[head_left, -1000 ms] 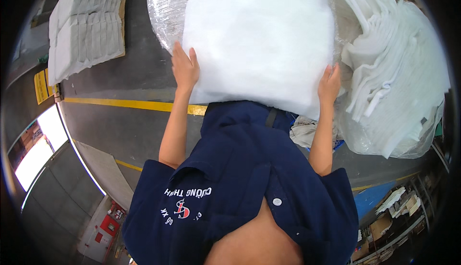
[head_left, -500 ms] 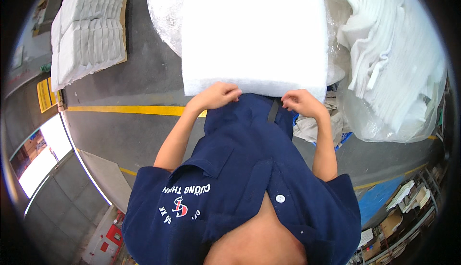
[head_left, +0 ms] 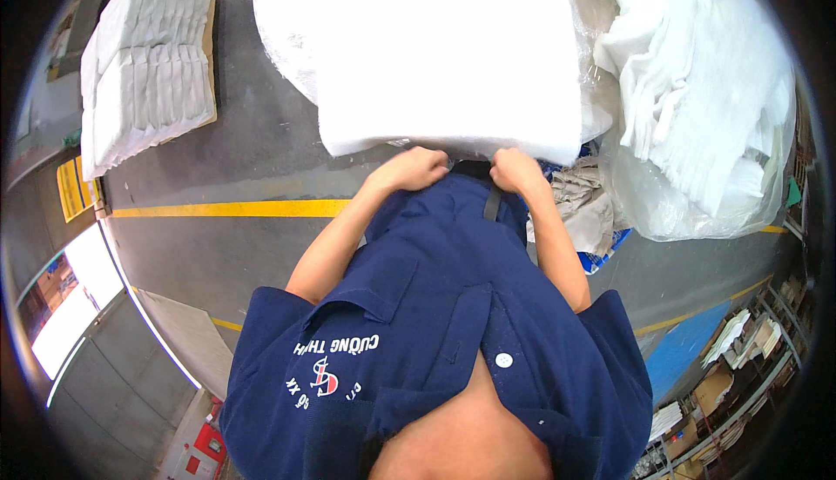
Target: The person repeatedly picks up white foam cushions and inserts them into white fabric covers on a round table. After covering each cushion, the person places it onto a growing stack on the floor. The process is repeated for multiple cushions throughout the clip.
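Padding (head_left: 448, 62), head view: white, lay in front of you | your left hand (head_left: 424, 168) and right hand (head_left: 517, 170) were curled narrow at its near edge; whether either held it could not be told | uneven pulling could have bunched the soft edge, and a loose hold could have let it slip

Worn on the head, left of a side-by-side pair, looking steeply down over the navy shirt (head_left: 418, 323) at left hand (head_left: 418, 169) and right hand (head_left: 516, 171) from close range. Fisheye-wide and upright, taking in gray floor (head_left: 209, 258) to either side
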A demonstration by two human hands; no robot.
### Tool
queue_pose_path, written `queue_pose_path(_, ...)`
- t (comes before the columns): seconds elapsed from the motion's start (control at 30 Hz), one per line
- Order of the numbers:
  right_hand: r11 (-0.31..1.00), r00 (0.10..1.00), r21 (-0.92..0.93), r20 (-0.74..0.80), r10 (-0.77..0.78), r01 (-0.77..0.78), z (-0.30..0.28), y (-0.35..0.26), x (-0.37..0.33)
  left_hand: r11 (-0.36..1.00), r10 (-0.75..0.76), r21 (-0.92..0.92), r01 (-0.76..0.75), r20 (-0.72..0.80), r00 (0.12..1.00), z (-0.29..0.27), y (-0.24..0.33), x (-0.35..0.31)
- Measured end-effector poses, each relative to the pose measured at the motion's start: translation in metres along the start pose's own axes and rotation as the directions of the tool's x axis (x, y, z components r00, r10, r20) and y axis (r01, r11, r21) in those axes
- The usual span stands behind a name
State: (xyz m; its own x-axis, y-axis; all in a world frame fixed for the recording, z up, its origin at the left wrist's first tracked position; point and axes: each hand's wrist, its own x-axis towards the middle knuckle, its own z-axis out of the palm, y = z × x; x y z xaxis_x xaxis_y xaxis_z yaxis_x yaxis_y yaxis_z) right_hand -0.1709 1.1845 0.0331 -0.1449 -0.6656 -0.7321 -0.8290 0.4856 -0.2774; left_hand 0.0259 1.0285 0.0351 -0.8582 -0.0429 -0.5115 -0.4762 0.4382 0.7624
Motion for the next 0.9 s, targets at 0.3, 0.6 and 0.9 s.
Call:
queue_pose_path(0.3, 0.978, 0.99, 0.2, -0.139, -0.025, 0.052, 0.008, -0.02, -0.003, 0.971, -0.158, 0.171, 0.168, -0.068, 0.985, 0.004, -0.006, 0.004)
queue_pose_path(0.6, 0.069, 0.97, 0.998, -0.005, 0.243, -0.012, 0.0, 0.042, 0.002, 0.976, -0.216, -0.039, 0.214, -0.307, 0.927, -0.018, -0.071, -0.035)
queue_pose_path(0.9, -0.226, 0.894, 0.974, 0.112, 0.433, -0.012, -0.017, 0.05, -0.046, -0.011, -0.647, -0.998, -0.056, -0.036, 0.761, -0.05, -0.043, -0.114)
